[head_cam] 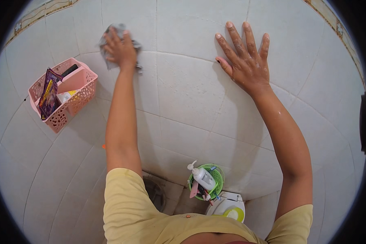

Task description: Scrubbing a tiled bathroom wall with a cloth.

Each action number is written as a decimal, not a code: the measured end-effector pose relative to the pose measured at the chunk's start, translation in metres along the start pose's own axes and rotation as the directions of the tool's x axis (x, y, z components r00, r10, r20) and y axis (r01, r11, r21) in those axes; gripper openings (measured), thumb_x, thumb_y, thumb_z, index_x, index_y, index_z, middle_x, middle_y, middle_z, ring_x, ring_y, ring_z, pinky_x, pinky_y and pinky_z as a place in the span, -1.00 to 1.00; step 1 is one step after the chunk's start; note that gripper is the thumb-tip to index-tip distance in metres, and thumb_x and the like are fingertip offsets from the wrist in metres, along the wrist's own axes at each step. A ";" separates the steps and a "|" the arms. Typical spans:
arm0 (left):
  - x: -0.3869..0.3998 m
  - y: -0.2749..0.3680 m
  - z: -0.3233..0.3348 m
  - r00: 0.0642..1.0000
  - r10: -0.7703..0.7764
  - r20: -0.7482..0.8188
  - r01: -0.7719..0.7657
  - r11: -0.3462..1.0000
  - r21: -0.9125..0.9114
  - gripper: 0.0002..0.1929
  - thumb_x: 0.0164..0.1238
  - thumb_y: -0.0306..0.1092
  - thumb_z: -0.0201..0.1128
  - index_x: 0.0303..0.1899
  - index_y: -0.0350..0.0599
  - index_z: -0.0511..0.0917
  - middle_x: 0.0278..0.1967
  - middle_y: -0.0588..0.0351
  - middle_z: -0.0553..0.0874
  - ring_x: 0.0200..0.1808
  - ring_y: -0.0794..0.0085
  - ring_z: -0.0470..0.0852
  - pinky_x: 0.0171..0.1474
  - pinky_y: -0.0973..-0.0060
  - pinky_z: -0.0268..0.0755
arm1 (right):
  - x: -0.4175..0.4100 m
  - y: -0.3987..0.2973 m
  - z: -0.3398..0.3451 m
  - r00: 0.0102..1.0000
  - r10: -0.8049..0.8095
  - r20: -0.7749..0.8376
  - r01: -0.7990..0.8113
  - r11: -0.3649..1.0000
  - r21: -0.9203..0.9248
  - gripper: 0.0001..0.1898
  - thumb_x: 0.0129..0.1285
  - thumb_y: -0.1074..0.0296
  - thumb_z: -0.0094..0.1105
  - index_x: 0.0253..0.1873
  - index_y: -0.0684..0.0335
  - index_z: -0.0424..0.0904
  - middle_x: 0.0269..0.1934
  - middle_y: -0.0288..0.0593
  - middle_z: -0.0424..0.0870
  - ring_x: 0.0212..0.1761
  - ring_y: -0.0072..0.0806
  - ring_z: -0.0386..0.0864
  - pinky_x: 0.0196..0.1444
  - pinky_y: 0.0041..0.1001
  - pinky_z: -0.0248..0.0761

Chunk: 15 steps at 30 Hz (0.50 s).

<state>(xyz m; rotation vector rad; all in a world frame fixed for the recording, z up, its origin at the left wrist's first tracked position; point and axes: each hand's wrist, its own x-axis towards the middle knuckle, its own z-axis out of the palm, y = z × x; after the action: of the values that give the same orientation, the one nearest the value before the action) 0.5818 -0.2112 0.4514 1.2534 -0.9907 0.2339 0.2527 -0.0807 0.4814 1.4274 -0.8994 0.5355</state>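
Note:
My left hand [122, 50] presses a crumpled grey cloth [117, 29] against the white wall tiles [186, 82] at the upper left. Motion blurs both the hand and the cloth, so the exact material is hard to make out. To the right, my right hand [250, 64] lies flat on the same wall with its fingers spread and nothing in it. Wet, soapy-looking patches show on its skin. Droplets or suds dot the tiles between the two hands.
A pink perforated plastic basket [80, 99] holding packets hangs on the left wall. Below are a green basket [221, 177] with a white pump bottle [204, 178], a white toilet [231, 198], a yellow-green dipper [239, 213] and a dark round container [155, 195]. A dark object [364, 122] juts in at far right.

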 end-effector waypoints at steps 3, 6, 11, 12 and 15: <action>0.001 -0.034 -0.010 0.977 -0.215 0.004 0.215 0.976 -0.024 -0.26 0.45 0.32 -0.26 0.54 0.23 -0.07 0.57 0.07 -0.13 0.54 -0.17 -0.17 0.40 -0.36 -0.35 | -0.001 0.000 0.002 1.000 0.001 -0.015 -0.001 1.000 -0.005 -0.40 0.34 -0.36 -0.16 0.43 -0.42 0.22 0.55 -0.45 0.01 0.60 -0.27 -0.14 0.53 0.20 -0.33; -0.020 -0.042 -0.011 0.895 -0.445 -0.019 0.444 0.895 -0.050 -0.25 0.45 0.32 -0.29 0.54 0.19 -0.08 0.56 0.04 -0.14 0.54 -0.17 -0.16 0.40 -0.36 -0.32 | -0.001 0.000 0.004 1.000 0.007 -0.025 -0.007 1.000 0.007 -0.40 0.33 -0.37 -0.16 0.43 -0.42 0.22 0.55 -0.45 0.01 0.60 -0.28 -0.14 0.53 0.20 -0.32; -0.091 0.000 0.009 0.974 -0.218 0.059 0.218 0.976 0.006 -0.21 0.44 0.30 -0.17 0.54 0.12 -0.11 0.56 -0.03 -0.18 0.54 -0.18 -0.27 0.40 -0.35 -0.42 | 0.000 -0.001 0.002 1.000 0.009 -0.016 -0.009 1.000 0.006 -0.39 0.32 -0.38 -0.14 0.43 -0.41 0.23 0.55 -0.46 0.01 0.59 -0.28 -0.11 0.53 0.19 -0.32; -0.116 0.011 0.013 0.994 -0.058 0.094 0.056 0.998 0.020 -0.22 0.45 0.28 -0.15 0.54 0.13 -0.08 0.56 -0.03 -0.18 0.54 -0.18 -0.29 0.39 -0.35 -0.47 | 0.000 -0.001 0.001 1.000 0.012 -0.009 -0.012 1.000 0.001 -0.38 0.32 -0.38 -0.14 0.43 -0.41 0.22 0.55 -0.46 0.01 0.59 -0.28 -0.11 0.53 0.19 -0.32; -0.133 0.020 0.010 0.941 0.312 0.132 -0.318 0.948 0.021 -0.24 0.44 0.28 -0.12 0.53 0.17 -0.03 0.56 0.00 -0.19 0.55 -0.17 -0.36 0.37 -0.38 -0.56 | 0.002 -0.002 -0.001 1.000 0.012 0.000 -0.012 1.000 -0.012 -0.37 0.31 -0.38 -0.13 0.44 -0.41 0.22 0.55 -0.45 0.01 0.59 -0.27 -0.10 0.53 0.19 -0.35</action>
<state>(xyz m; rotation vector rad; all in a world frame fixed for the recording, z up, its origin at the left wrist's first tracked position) 0.4861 -0.1662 0.3677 1.1531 -1.3037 0.4297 0.2556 -0.0801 0.4818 1.4122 -0.9099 0.5380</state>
